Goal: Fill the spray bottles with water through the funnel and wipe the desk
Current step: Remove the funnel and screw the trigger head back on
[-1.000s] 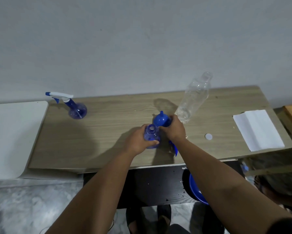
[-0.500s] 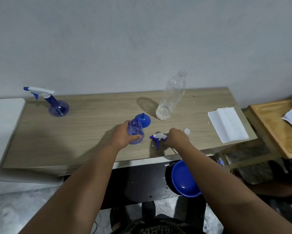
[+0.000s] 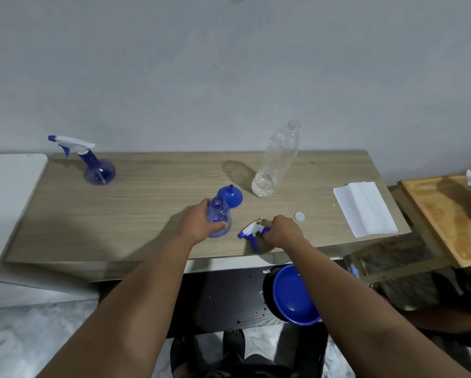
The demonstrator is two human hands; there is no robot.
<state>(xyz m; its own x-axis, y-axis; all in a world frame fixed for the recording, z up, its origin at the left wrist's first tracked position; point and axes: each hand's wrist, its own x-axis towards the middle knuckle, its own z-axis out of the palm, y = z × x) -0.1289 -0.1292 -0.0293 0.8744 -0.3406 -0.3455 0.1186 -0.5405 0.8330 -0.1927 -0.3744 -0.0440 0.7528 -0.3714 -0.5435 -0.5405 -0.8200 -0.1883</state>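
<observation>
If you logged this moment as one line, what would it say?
left hand: holds open spray bottle on desk | right hand: grips spray head | funnel: upside down behind bottle

Bare forearms, no sleeves, dark sandals (image 3: 180,353)

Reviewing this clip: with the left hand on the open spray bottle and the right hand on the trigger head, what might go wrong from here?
1. The open spray bottle, gripped by the left hand, has no cap on; a tilt may spill water on the desk.
2. The trigger head under the right hand lies near the desk's front edge and might slide off.
3. The clear bottle stands uncapped; a passing arm might topple it.
</observation>
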